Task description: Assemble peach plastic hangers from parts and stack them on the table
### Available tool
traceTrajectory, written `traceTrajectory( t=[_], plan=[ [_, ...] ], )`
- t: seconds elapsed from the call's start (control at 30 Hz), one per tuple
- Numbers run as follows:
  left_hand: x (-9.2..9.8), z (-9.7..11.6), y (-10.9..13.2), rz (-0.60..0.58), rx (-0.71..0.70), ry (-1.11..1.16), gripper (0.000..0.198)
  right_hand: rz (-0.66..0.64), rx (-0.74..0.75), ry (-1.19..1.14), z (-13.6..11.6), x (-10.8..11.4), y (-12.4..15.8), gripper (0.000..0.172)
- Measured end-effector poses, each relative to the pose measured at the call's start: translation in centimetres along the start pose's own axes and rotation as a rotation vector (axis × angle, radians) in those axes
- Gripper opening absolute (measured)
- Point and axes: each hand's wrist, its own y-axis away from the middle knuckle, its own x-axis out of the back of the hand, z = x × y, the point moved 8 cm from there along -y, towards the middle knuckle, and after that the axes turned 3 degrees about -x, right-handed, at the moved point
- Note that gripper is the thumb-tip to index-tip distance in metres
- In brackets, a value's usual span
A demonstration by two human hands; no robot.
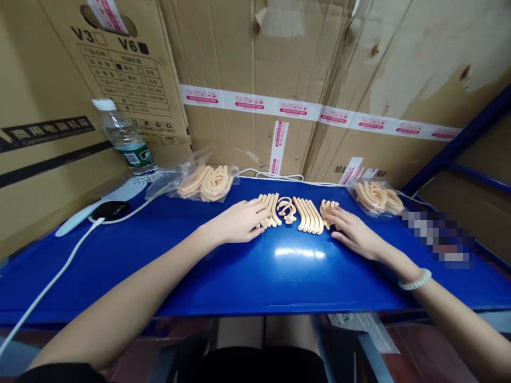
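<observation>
Several beige, slightly curved sticks with small holes at their ends lie side by side in two rows on the blue table. My left hand (241, 221) lies with fingers extended over the edge of the left row of curved sticks (274, 207), partly covering it. Between the rows is a small cluster of beige hook-shaped pieces (286, 209). The right row of curved sticks (308, 215) is untouched. My right hand (355, 233), fingers stretched out, rests on another group of beige curved pieces (326, 208) and hides part of it. Neither hand visibly grips anything.
Clear bags of beige pieces lie at the back left (213, 181) and back right (377, 197). A water bottle (131, 143), a pale hairbrush (104, 202) and a black round device (109, 211) with a white cable stand left. Cardboard (239, 58) walls the back.
</observation>
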Motion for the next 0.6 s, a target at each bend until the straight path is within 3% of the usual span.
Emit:
traceTrajectory(
  t=[0.17,0.3,0.43,0.5,0.6],
  plan=[
    [-0.3,0.3,0.0,-0.031,0.018,0.022,0.025,-0.024,0.006,-0.042,1.4,-1.4,0.2,0.05],
    [-0.4,-0.2,0.1,-0.059,0.054,0.01,0.027,-0.041,-0.032,-0.063,4.9,-1.5,-0.8,0.053],
    [-0.7,-0.4,0.3,-0.09,0.112,0.022,0.033,-0.034,-0.172,-0.07,7.8,-1.1,-1.7,0.059],
    [-0.9,0.1,0.3,-0.099,0.132,0.051,0.04,0.047,-0.226,-0.056,7.2,0.1,-2.1,0.06],
    [-1.7,1.5,0.2,-0.132,0.166,0.087,0.055,0.124,-0.127,-0.051,2.2,1.3,-2.8,0.061]
  ],
)
